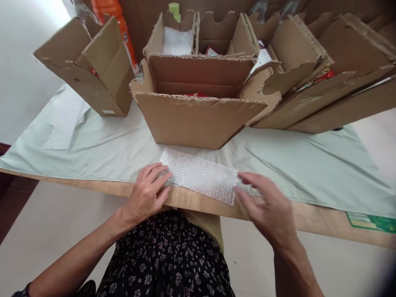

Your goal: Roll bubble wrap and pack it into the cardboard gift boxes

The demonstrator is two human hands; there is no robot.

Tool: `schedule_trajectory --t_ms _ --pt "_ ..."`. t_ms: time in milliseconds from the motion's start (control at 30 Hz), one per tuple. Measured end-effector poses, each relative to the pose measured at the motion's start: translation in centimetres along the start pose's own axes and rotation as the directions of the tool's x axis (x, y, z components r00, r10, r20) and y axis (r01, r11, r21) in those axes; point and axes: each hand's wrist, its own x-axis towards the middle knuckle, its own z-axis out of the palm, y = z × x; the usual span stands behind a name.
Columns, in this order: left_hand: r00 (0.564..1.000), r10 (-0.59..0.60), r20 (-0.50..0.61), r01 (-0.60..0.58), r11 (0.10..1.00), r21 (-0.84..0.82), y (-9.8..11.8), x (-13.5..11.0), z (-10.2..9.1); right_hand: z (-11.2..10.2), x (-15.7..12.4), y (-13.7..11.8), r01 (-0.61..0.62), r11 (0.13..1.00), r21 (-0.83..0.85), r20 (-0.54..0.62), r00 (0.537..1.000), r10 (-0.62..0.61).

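Observation:
A strip of clear bubble wrap (199,173) lies flat near the front edge of the table, slanting down to the right. My left hand (150,187) rests at its left end, fingers stretched out and touching it. At the right end is my right hand (267,202), slightly blurred, with thumb and fingers apart beside the wrap's short edge. Just behind the wrap stands an open cardboard box (198,119), with something red partly visible inside.
More open cardboard boxes stand behind and to the right, one holding bubble wrap (177,41). Another box (93,70) is at left, before an orange bottle (119,29). White paper (63,119) lies at left on the pale green cloth (123,144). A green card (371,222) sits at the right edge.

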Motion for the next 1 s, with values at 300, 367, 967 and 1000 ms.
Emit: schedule_trajectory --t_ms 300,367,967,1000 --pt "0.993 0.028 0.113 -0.027 1.0 -0.007 -1.2 2.1 -0.6 2.5 -0.4 -0.3 0.075 0.996 0.042 0.133 0.988 -0.08" --pt "0.995 0.019 0.101 -0.018 1.0 -0.011 -1.3 2.3 -0.5 2.2 0.2 -0.1 0.044 0.998 0.047 0.171 0.984 -0.052" --pt "0.848 -0.483 0.218 0.524 0.705 -0.478 -1.5 4.5 -2.8 -0.2 4.4 0.7 -0.365 0.839 0.403 -0.015 0.914 0.405" --pt "0.84 -0.505 0.197 0.537 0.726 -0.43 -2.0 4.3 -2.2 0.3 4.2 0.9 -0.333 0.881 0.336 -0.089 0.92 0.382"
